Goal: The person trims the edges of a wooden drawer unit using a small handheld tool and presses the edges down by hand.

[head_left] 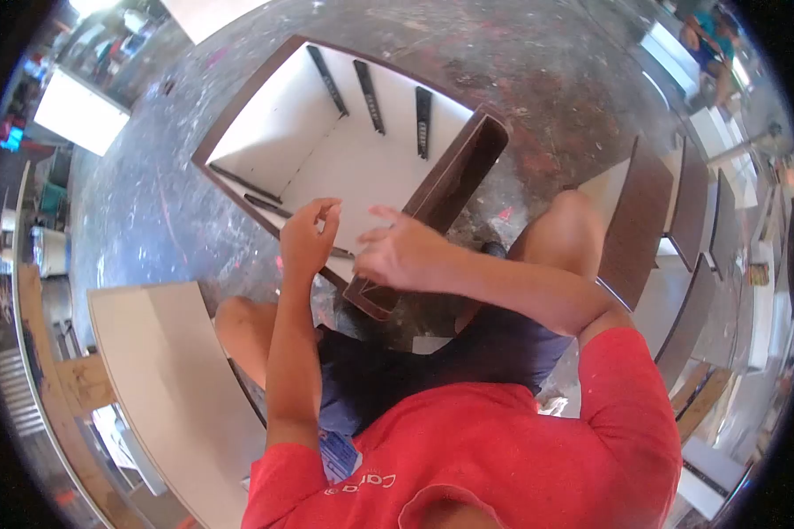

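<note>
In front of me a cabinet carcass (478, 167) with brown edges and a white inside lies with its opening toward me. Black drawer slides (369, 97) are fixed on its inner walls, several of them. Over the near edge of the opening hovers my left hand (307, 238), fingers bent with a gap to the thumb and nothing visible in it. My right hand (401, 254) is above the cabinet's near right corner, somewhat blurred, its fingers spread apart. No held object shows in it, and whether it touches the brown edge is unclear.
On the right stand drawers with brown fronts (637, 220), close to my knee. A pale panel (172, 379) leans at my left beside a wooden frame (84, 383). Another white panel (81, 113) is farther left. A person (710, 48) is in the far right background.
</note>
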{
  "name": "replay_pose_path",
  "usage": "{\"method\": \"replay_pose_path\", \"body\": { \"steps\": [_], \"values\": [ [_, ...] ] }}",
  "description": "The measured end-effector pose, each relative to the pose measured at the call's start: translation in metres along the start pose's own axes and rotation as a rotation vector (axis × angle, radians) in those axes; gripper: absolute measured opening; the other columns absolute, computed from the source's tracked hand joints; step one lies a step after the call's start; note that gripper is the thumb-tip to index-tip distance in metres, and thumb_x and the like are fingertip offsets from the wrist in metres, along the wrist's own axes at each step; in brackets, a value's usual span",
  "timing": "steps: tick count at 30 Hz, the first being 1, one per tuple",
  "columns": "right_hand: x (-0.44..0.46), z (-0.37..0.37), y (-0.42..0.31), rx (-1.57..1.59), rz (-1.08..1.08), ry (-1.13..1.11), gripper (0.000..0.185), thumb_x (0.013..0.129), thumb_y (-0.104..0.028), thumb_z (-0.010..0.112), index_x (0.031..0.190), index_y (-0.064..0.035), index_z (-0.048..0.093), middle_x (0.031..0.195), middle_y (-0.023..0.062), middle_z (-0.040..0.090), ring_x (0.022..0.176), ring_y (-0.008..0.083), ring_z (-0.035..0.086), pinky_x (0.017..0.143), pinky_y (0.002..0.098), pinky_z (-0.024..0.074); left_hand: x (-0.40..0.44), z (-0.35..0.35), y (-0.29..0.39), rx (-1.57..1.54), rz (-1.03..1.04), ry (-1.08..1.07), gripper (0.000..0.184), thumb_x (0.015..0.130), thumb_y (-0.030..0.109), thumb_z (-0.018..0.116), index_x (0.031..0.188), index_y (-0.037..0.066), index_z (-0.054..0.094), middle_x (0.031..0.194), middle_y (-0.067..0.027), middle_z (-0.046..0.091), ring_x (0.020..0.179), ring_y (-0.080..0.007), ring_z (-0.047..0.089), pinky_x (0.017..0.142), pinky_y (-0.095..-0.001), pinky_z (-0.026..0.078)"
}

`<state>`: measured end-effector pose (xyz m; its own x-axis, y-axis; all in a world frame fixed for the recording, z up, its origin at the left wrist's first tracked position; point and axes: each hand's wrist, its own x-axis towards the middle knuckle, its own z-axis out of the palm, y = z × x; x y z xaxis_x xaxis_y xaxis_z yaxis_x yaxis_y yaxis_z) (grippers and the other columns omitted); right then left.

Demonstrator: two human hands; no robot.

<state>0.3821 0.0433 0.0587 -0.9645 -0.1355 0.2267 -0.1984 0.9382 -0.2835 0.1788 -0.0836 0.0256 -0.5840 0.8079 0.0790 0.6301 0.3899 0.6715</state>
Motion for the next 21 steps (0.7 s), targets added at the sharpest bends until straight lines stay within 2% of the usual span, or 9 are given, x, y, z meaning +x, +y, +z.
{"method": "replay_pose_path", "body": {
  "steps": [3, 4, 7, 9, 12, 15, 18, 21],
  "values": [
    [-0.014, -0.019, 0.035, -0.019, 0.152, 0.084, 0.015, 0.099, -0.031, 0.072, 0.097, -0.0174, 0.079, 0.107, 0.0033, 0.082, 0.123, 0.0211, 0.073, 0.126, 0.0562, 0.0377, 0.001, 0.001, -0.004, -0.010, 0.015, 0.017, 0.027, 0.103, 0.030, 0.071, 0.119, 0.011, 0.081, 0.102, -0.0120, 0.081, 0.092, -0.0292, 0.077, 0.086, -0.0431, 0.059],
    [-0.015, -0.014, 0.034, -0.097, 0.115, 0.118, 0.013, 0.096, -0.029, 0.072, 0.093, -0.0175, 0.078, 0.100, 0.0054, 0.081, 0.122, 0.0219, 0.074, 0.126, 0.0561, 0.0381, 0.001, 0.001, -0.003, -0.004, 0.022, 0.022, 0.027, 0.103, 0.030, 0.071, 0.119, 0.011, 0.081, 0.102, -0.0120, 0.081, 0.092, -0.0292, 0.077, 0.086, -0.0429, 0.059],
    [0.001, 0.001, -0.005, -0.112, -0.007, -0.027, 0.010, 0.092, -0.027, 0.072, 0.091, -0.0182, 0.077, 0.095, 0.0046, 0.080, 0.120, 0.0229, 0.074, 0.125, 0.0557, 0.0396, 0.002, 0.002, 0.001, 0.023, 0.024, 0.008, 0.026, 0.104, 0.030, 0.071, 0.119, 0.011, 0.081, 0.103, -0.0121, 0.081, 0.092, -0.0290, 0.077, 0.085, -0.0425, 0.059],
    [0.009, 0.020, -0.027, -0.101, -0.090, 0.160, 0.010, 0.090, -0.026, 0.071, 0.089, -0.0186, 0.077, 0.089, 0.0031, 0.078, 0.119, 0.0232, 0.074, 0.124, 0.0548, 0.0415, 0.003, 0.003, 0.002, 0.036, 0.023, 0.006, 0.026, 0.104, 0.029, 0.071, 0.120, 0.011, 0.081, 0.103, -0.0124, 0.081, 0.092, -0.0288, 0.077, 0.085, -0.0420, 0.059],
    [-0.001, 0.009, -0.007, -0.001, -0.056, 0.131, 0.011, 0.090, -0.028, 0.071, 0.088, -0.0189, 0.077, 0.087, 0.0039, 0.079, 0.117, 0.0241, 0.075, 0.123, 0.0579, 0.0416, 0.002, 0.003, 0.001, 0.049, 0.019, -0.004, 0.027, 0.104, 0.028, 0.072, 0.121, 0.010, 0.081, 0.103, -0.0127, 0.081, 0.093, -0.0284, 0.077, 0.085, -0.0411, 0.059],
    [-0.021, -0.011, 0.046, -0.106, 0.089, 0.193, 0.012, 0.089, -0.030, 0.071, 0.087, -0.0195, 0.078, 0.085, 0.0045, 0.078, 0.115, 0.0259, 0.075, 0.122, 0.0623, 0.0400, 0.004, -0.002, 0.005, 0.049, 0.018, -0.011, 0.029, 0.105, 0.029, 0.071, 0.123, 0.008, 0.080, 0.103, -0.0132, 0.081, 0.092, -0.0273, 0.077, 0.085, -0.0403, 0.059],
    [-0.038, -0.049, 0.099, -0.297, 0.306, 0.130, 0.013, 0.091, -0.030, 0.071, 0.088, -0.0203, 0.080, 0.085, 0.0045, 0.078, 0.106, 0.0267, 0.076, 0.121, 0.0656, 0.0390, 0.000, 0.001, 0.003, 0.010, 0.043, -0.003, 0.032, 0.105, 0.030, 0.071, 0.123, 0.005, 0.079, 0.105, -0.0140, 0.081, 0.092, -0.0256, 0.077, 0.086, -0.0396, 0.059],
    [-0.031, -0.061, 0.103, -0.492, 0.379, -0.155, 0.015, 0.095, -0.025, 0.068, 0.086, -0.0202, 0.079, 0.080, 0.0052, 0.076, 0.098, 0.0257, 0.074, 0.121, 0.0666, 0.0384, 0.002, -0.002, 0.011, 0.148, 0.059, -0.035, 0.033, 0.106, 0.030, 0.071, 0.124, 0.004, 0.079, 0.109, -0.0142, 0.081, 0.098, -0.0252, 0.077, 0.090, -0.0391, 0.059]
  ]
}}
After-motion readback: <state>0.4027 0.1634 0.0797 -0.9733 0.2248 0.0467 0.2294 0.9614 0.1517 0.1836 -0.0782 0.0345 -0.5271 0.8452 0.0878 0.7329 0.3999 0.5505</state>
